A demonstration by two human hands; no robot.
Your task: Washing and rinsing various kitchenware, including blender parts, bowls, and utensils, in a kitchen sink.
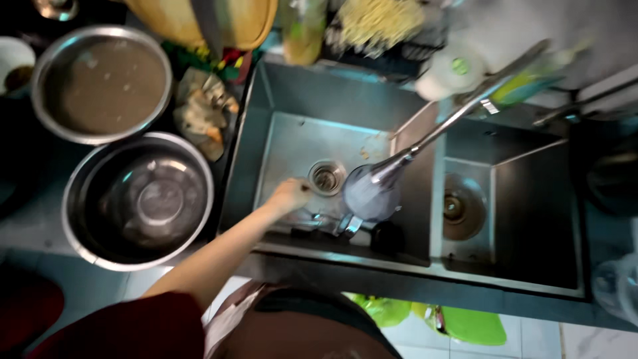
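Beside sink drain [325, 177], left hand [290, 195], glass [370, 193]

Home kitchen, seen from above: a double-basin steel sink [425, 266] at centre with a swivel faucet [458, 116] toward two o'clock, two steel bowls [73, 199] at nine o'clock, crowded dish rack [399, 46] at twelve o'clock.

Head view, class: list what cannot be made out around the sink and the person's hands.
- Left hand: motion blur hides the fingers; its grip cannot be told.
- Right hand: not in view.
- Items under the faucet head: partly covered by it, blurred.
- Clutter behind the sink: cut off by the top edge.
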